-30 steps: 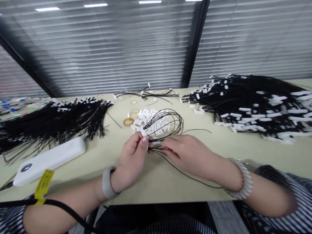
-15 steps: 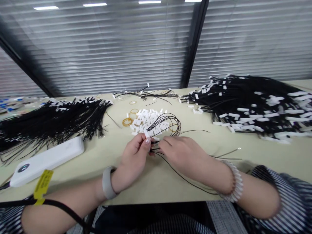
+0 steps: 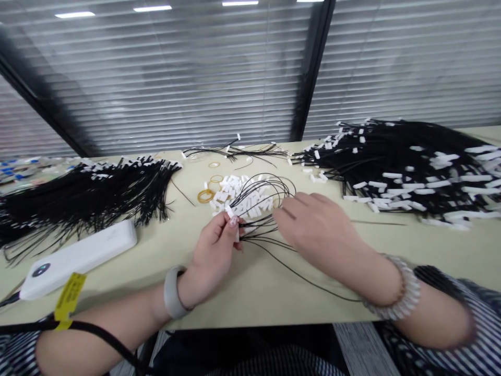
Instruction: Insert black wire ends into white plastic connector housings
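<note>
Between thumb and fingers, my left hand (image 3: 213, 245) pinches a long white plastic connector (image 3: 230, 211). Thin black wires (image 3: 256, 238) fan out from its right side, some looping upward and one trailing toward the table's front edge. My right hand (image 3: 319, 230) is closed on part of these wires to the right of the connector; its fingertips are mostly hidden behind the knuckles. Just beyond both hands lies a heap of small white connectors (image 3: 252, 206), partly covered by the wire loops.
Yellow rubber bands (image 3: 205, 196) lie left of the heap. A wire bundle (image 3: 117, 193) and a white power bank (image 3: 86, 256) are at left. A larger bundle with white connectors (image 3: 391, 162) lies at right. Loose wires (image 3: 246, 153) rest at the back. A tagged cable (image 3: 97, 333) crosses my left forearm.
My right hand has moved right and slightly up, away from my left hand, and more wire length shows between them. My left hand keeps the connector, shifted slightly left.
</note>
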Demonstrator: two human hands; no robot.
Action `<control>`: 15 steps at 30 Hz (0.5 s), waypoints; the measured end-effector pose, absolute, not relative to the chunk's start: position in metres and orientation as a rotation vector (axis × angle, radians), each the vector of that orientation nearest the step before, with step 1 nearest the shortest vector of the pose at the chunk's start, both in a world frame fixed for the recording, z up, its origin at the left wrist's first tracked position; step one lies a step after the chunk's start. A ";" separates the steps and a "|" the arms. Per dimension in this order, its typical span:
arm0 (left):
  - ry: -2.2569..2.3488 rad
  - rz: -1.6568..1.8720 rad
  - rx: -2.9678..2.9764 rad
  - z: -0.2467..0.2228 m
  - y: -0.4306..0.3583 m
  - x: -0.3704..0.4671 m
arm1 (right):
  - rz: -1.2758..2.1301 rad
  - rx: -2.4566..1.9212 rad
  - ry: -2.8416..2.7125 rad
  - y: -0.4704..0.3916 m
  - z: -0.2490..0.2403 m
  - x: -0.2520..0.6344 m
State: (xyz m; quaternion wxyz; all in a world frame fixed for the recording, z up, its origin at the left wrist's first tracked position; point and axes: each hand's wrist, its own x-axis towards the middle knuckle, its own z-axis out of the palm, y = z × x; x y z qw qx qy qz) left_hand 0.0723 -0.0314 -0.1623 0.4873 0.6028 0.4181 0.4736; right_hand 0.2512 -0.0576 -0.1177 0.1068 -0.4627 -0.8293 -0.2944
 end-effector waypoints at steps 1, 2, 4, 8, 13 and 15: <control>1.016 1.167 1.436 -0.163 -0.031 0.072 | -0.865 -1.429 -2.358 -0.056 -0.114 0.257; 1.016 1.179 1.411 -0.163 -0.030 0.072 | -0.834 -1.481 -2.255 -0.054 -0.110 0.264; 1.019 1.183 1.381 -0.164 -0.029 0.071 | -0.683 -1.489 -2.005 -0.052 -0.103 0.276; 1.017 1.143 1.343 -0.164 -0.030 0.071 | 0.044 -1.224 -1.524 -0.053 -0.093 0.287; 1.020 1.160 1.295 -0.164 -0.030 0.073 | 0.401 -0.777 -1.107 -0.054 -0.087 0.283; 1.017 1.160 1.299 -0.165 -0.030 0.073 | 0.371 -0.770 -1.105 -0.055 -0.089 0.279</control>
